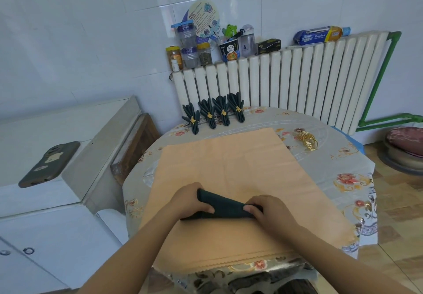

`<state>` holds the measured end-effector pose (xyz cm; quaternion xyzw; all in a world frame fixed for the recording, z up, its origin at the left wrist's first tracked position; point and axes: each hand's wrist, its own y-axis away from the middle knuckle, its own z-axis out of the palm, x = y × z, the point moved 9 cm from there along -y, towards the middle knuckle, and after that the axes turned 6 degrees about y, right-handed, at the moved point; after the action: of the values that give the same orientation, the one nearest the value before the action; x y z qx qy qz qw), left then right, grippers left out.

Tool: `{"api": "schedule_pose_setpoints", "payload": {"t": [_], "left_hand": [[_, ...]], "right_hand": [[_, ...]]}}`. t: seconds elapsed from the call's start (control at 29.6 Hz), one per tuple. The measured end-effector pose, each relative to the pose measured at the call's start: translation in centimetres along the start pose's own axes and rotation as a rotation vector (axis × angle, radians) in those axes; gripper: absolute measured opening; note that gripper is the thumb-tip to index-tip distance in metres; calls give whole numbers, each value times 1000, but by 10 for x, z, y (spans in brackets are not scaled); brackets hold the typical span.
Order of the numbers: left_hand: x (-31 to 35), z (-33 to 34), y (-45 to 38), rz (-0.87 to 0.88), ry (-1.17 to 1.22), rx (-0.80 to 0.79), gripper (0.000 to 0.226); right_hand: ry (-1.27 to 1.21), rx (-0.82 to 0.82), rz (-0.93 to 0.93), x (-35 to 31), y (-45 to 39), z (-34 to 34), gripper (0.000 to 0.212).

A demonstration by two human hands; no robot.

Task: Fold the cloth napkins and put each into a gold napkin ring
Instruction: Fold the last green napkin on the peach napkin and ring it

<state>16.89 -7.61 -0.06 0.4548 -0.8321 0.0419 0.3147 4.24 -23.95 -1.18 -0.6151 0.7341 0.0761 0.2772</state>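
- Both hands, left and right, pinch the ends of the folded napkin at the mat's near middle.
- Loosening either grip could let the pleats spring apart.
- Rings lie beyond the mat's far right corner; reaching there one-handed risks unfolding.

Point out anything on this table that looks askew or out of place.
Nothing serious. The leftmost finished napkin leans away from the other three napkins, and the peach cloth lies skewed on the round table.
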Motion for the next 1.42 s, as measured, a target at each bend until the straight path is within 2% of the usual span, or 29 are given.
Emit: {"api": "schedule_pose_setpoints", "payload": {"t": [0.1,0.3,0.37,0.44,0.54,0.61,0.68,0.88,1.01,1.08,1.18,1.32,1.42], "left_hand": [[-7,6,-8,-73,12,-43,57],[-6,12,-18,-95,-40,-80,67],[9,6,-17,36,-216,-13,71],[35,8,-12,269,-419,40,61],[58,33,1,539,-612,-55,38],[55,42,5,562,-577,-115,33],[54,40,9,564,-483,-105,28],[61,45,10,625,-593,-77,32],[70,49,6,654,-693,-57,33],[76,49,2,666,-734,-22,27],[80,50,-6,664,-805,36,28],[78,52,-15,664,-866,37,31],[78,53,-25,663,-862,-13,28]], "right_hand": [[56,58,70,0,-1,-1,13],[81,74,76,-1,-2,6,8],[85,81,61,-3,-3,5,6],[202,118,-36,-11,-6,3,5],[417,228,-238,-25,-3,1,11],[463,247,-318,-26,2,4,28],[526,245,-383,-29,3,5,34],[604,249,-514,-38,0,11,20],[559,159,-372,-27,-12,12,26],[471,119,-239,-18,-19,4,29],[331,79,-134,0,-23,2,36],[457,34,-178,5,-23,7,35],[521,75,-260,7,-22,9,34]]}}
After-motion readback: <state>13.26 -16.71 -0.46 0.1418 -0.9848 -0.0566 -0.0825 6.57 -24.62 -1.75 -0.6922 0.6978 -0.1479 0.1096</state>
